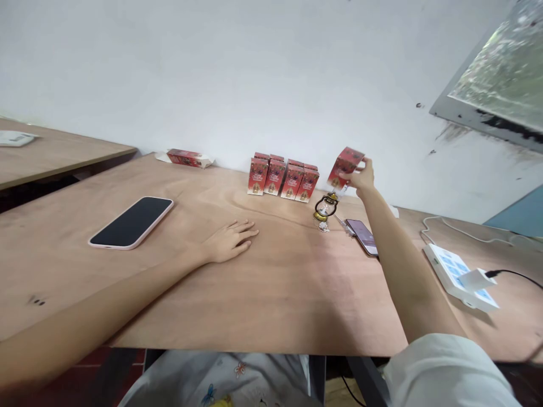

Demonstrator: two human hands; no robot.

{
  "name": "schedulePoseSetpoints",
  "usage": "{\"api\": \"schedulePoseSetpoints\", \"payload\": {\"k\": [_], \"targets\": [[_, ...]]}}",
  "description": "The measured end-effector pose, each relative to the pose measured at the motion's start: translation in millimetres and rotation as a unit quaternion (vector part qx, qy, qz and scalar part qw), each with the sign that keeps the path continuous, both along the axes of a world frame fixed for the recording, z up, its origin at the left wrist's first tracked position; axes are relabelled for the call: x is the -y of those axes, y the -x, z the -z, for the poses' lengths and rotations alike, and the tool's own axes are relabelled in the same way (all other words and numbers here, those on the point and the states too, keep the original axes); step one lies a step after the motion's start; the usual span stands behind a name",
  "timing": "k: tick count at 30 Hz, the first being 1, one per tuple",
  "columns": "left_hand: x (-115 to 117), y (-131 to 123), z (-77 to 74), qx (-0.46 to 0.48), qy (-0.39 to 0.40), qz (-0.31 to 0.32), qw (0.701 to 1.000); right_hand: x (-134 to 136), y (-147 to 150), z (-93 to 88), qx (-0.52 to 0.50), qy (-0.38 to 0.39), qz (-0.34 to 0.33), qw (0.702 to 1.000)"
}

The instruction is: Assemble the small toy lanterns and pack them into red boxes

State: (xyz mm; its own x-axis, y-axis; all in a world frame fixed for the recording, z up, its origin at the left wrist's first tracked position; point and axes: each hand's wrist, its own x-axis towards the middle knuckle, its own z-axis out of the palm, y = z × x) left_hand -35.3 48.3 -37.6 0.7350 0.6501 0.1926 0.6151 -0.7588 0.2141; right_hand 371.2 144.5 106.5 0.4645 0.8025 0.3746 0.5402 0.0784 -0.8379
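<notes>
My right hand point(362, 178) reaches far across the wooden table point(271, 294) and grips a small red box point(344, 166), tilted and lifted just right of a group of several matching red boxes point(283, 178) standing near the wall. Below the held box stands a small lantern-shaped trinket point(324, 212). My left hand point(231, 240) lies flat on the table, fingers spread, holding nothing.
A dark phone in a pink case point(132, 223) lies at the left. A second phone point(362, 236) lies by my right forearm. A white power strip point(460, 276) with a plugged charger sits at the right. Another red box point(185, 157) lies by the wall.
</notes>
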Motion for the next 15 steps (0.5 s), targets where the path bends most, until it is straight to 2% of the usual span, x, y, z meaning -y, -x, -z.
{"api": "schedulePoseSetpoints", "payload": {"k": [2,4,8,15], "targets": [[1,0,-0.5,0.007,-0.003,-0.003,1.000,-9,-11,12.7,-0.103,0.043,-0.003,0.994],[2,0,-0.1,0.014,-0.007,-0.003,1.000,-14,-15,25.5,-0.147,0.061,-0.006,0.987],[1,1,2.0,0.014,-0.012,-0.002,1.000,-22,-14,41.8,-0.162,0.087,-0.030,0.983],[1,1,1.9,0.007,-0.014,-0.004,1.000,-36,1,54.5,-0.152,0.118,-0.076,0.978]]}}
